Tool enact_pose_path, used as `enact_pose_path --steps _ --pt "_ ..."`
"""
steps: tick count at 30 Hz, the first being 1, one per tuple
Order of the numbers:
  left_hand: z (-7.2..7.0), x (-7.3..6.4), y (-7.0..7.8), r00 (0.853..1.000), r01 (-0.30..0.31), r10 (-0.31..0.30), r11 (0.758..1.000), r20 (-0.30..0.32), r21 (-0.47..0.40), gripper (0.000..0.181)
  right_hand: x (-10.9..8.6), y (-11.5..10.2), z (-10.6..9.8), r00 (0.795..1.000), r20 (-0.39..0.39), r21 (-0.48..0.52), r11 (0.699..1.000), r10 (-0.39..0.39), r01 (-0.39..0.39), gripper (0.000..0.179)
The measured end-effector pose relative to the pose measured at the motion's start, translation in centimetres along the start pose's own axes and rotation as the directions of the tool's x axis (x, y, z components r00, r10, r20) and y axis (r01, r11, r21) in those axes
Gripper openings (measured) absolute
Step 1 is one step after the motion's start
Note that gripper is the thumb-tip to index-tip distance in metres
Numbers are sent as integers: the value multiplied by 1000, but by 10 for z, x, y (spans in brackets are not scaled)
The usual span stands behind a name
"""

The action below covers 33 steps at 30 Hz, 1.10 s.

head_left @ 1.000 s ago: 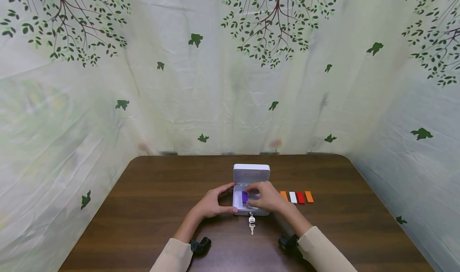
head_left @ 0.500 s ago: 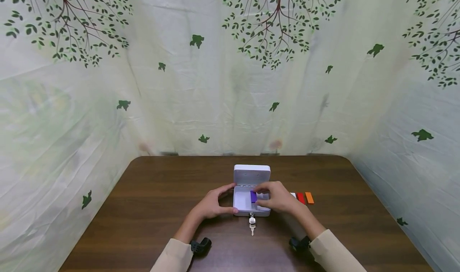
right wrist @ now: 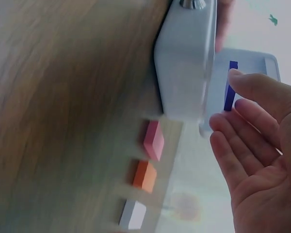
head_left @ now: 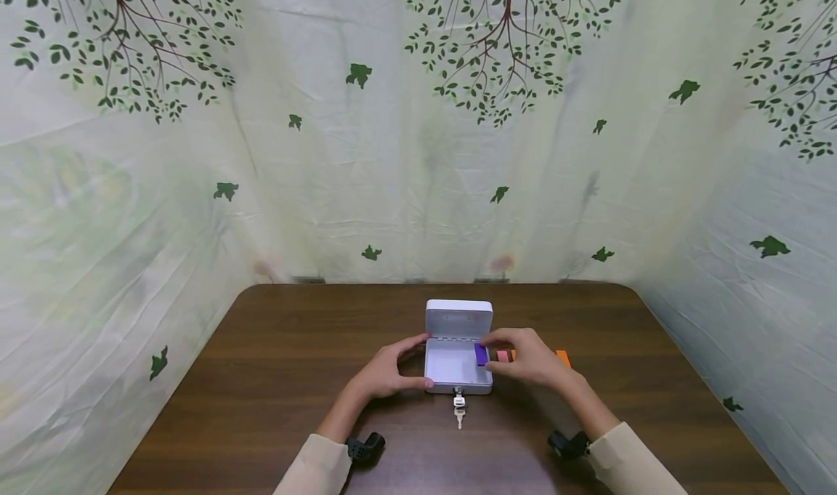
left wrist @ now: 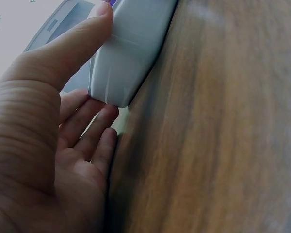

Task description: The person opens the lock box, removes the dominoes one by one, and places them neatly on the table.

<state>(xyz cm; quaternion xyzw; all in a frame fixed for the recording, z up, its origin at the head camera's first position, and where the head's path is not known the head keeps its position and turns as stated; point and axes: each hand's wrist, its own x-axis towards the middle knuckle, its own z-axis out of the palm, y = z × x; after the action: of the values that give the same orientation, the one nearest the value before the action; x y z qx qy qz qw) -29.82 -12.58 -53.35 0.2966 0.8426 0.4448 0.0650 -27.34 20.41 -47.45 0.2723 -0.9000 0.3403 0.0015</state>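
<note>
A white metal cash box [head_left: 451, 368] stands on the table with its lid [head_left: 458, 319] raised at the back. My left hand [head_left: 386, 370] holds its left side, thumb at the front corner and fingers toward the rear; in the left wrist view the thumb lies on the box's edge. My right hand [head_left: 526, 357] pinches a small flat purple block [head_left: 480, 355] between thumb and fingers. In the head view the block overlaps the right part of the box's inside. The right wrist view shows the block [right wrist: 230, 90] upright, above the level of the box's rim.
Keys [head_left: 460, 410] hang from the lock at the box's front. To its right a row of small blocks lies on the brown table [head_left: 314, 320]: pink [right wrist: 154, 141], orange [right wrist: 145, 176] and white [right wrist: 133, 214], with another orange one [head_left: 563, 358] farther right. A leaf-patterned curtain [head_left: 418, 153] surrounds the table.
My right hand has carried the purple block rightward, from the left part of the box's inside to its right side. A pink block has come into view. The left hand stays put.
</note>
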Motion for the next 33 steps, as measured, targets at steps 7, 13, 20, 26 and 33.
enact_pose_path --steps 7,13,20,26,33 --pt "0 -1 0 1000 2 -2 1000 4 -17 92 -10 7 -15 999 -27 6 1000 -19 19 37" --pt "0 -2 2 1000 29 -29 1000 3 -10 93 -15 16 -24 997 -60 20 999 -41 43 38" --pt "0 -2 3 1000 28 -28 1000 -1 -3 93 -21 24 -30 996 -83 4 1000 -29 30 35" --pt "0 -1 4 1000 31 -31 1000 2 4 94 -28 27 -37 996 -86 -9 1000 -18 17 37" --pt "-1 -2 5 1000 23 -23 1000 3 0 93 -36 32 -44 995 -84 0 999 46 -46 36"
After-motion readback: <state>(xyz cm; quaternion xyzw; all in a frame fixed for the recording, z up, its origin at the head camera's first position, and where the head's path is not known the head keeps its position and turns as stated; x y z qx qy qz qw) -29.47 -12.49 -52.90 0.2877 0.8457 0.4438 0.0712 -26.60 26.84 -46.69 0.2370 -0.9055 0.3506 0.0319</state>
